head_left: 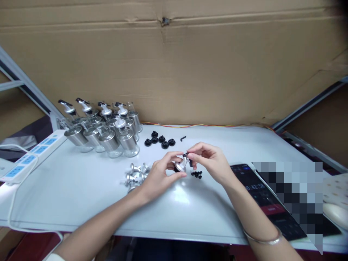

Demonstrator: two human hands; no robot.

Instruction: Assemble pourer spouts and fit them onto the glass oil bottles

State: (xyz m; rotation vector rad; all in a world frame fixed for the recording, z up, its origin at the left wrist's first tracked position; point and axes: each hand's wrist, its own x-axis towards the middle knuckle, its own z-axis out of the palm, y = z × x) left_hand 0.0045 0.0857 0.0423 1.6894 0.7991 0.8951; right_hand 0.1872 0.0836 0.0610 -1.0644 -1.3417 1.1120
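Note:
My left hand (157,177) is closed around a silver bottle pourer (181,166), its spout tilted up to the right and a black base showing at its lower left. At the spout tip, my right hand (213,163) pinches a small black lever (190,163) between thumb and fingers. Below the right hand lies a cluster of tiny black caps (197,174). Several silver pourer tops (136,177) rest beside my left hand, partly hidden by it. Farther back are several black ribbed stoppers (162,139) and one loose black lever (183,138).
Glass bottles with metal sleeves (108,141) crowd the back left, some topped with pourers. A power strip (32,157) and white cable line the left edge. At right lie a tablet (266,203) showing a timer and a white mouse (336,214). Cardboard (174,72) walls the back.

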